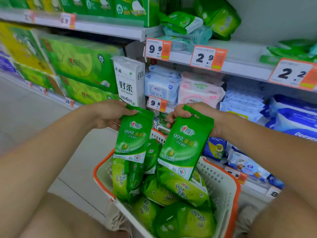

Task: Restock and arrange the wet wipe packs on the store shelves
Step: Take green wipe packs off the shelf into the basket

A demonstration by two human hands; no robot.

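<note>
**Stock in hand: two green wet wipe packs over a restock basket**

Left hand (109, 115): fingers and thumb pinch the top tab of a green wet wipe pack (133, 136), which hangs upright, label facing the camera.

Right hand (181, 114): fingers curl round the top tab of a second green wet wipe pack (184, 146), tilted, its lower edge toward 5 o'clock. The two packs hang side by side, just apart.

Basket (221, 191): white, orange-rimmed, at 6 o'clock of both hands; holds a loose heap of lime-green wipe packs (181, 188).

Shelving: at 12 o'clock of the hands, blue wipe packs (162, 88) and pink wipe packs (199, 91); at 1 o'clock, an upper shelf (240, 64) with price tags 9.9 and 2.9 and green packs (181, 21) above; at 10 o'clock, green tissue bundles (77, 60).
</note>
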